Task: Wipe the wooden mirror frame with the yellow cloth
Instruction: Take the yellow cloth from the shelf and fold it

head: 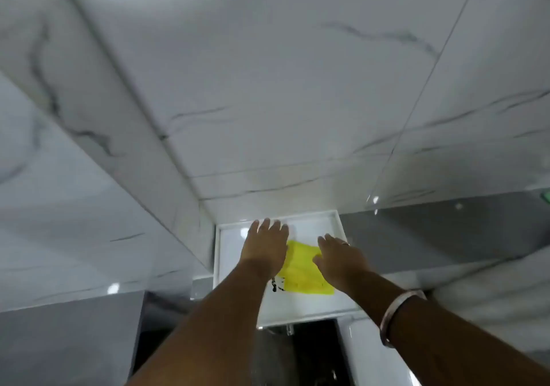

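A yellow cloth (303,269) lies flat on a white rectangular basin or tray-like surface (336,222) low in the middle of the head view. My left hand (265,245) hovers palm down over the cloth's left edge, fingers spread. My right hand (339,257) reaches over the cloth's right side, fingers apart, a ring on one finger and a metal bangle on the wrist. Whether either hand touches the cloth is unclear. No wooden mirror frame shows in this view.
White marble-look wall tiles (268,88) fill most of the view. A grey tiled ledge (446,236) runs right of the basin and a grey panel (59,341) stands lower left. A dark gap with a metal fitting (309,353) lies below the basin. A small black mark (275,284) sits beside the cloth.
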`<move>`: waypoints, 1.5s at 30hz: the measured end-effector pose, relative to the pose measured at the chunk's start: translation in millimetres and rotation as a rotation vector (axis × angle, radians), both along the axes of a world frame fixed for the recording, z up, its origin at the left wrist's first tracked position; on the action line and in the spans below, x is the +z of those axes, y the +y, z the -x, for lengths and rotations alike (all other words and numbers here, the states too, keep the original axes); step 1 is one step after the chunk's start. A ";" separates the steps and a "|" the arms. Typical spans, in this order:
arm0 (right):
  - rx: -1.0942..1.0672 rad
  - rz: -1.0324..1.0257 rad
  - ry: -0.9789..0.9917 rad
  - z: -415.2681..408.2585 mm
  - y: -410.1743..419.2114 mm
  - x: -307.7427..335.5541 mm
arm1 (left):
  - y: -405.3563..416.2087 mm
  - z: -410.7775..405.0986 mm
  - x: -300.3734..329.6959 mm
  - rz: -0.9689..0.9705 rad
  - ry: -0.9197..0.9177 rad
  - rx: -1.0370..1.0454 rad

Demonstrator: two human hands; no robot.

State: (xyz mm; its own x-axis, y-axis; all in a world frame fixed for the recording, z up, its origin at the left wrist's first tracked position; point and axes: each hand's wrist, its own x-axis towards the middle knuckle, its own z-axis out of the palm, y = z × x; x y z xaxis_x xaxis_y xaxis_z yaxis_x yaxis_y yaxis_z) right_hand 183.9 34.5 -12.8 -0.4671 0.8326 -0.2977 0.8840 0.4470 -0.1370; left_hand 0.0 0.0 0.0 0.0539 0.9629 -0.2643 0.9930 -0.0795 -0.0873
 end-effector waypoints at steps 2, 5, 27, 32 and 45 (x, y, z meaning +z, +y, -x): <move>-0.034 0.098 -0.036 9.7 9.1 -16.8 | 18.2 -2.8 -18.0 0.064 -0.062 -0.026; -0.079 0.123 -0.024 15.3 12.1 -41.6 | 32.0 -9.2 -47.6 0.127 -0.125 -0.097; 0.301 0.344 0.519 54.4 0.2 41.3 | -79.2 40.6 42.1 0.004 -0.406 0.302; 0.707 0.437 0.535 143.7 -62.8 63.1 | -201.0 82.5 78.3 -0.097 -0.378 0.575; 1.625 0.574 0.501 249.8 -420.6 131.5 | -598.0 11.0 129.8 -0.495 -0.189 1.361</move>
